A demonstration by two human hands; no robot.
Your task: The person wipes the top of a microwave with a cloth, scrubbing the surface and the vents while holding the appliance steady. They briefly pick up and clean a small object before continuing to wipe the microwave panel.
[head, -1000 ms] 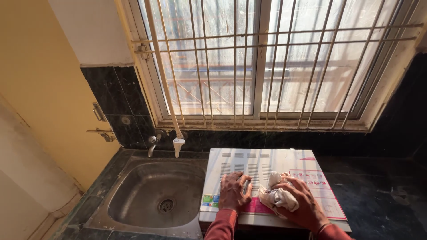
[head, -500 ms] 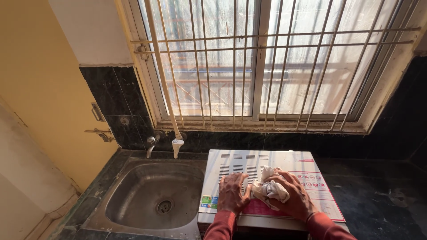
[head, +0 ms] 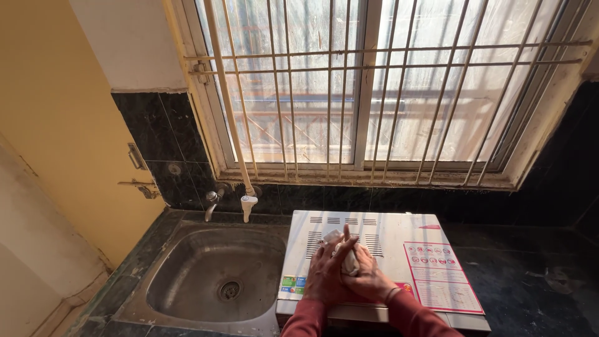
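Observation:
A white boxy appliance (head: 399, 240) with vent slots and coloured stickers lies on the dark counter beside the sink. Both my hands rest on its top near the vents. My right hand (head: 369, 281) presses a crumpled pale cloth (head: 348, 261) against the surface. My left hand (head: 327, 271) lies over the same cloth from the left, fingers overlapping the right hand. Red sleeves cover both forearms.
A steel sink (head: 215, 274) sits left of the appliance, with a tap (head: 212, 203) and a white pipe end (head: 248, 206) above it. A barred window (head: 374, 93) fills the back wall. Dark stone counter (head: 536, 281) extends right. A yellow wall (head: 56, 125) stands at left.
My right hand has slid the cloth leftward across the appliance top, from near the right sticker to the vent slots. It now meets my left hand, which has come onto the cloth.

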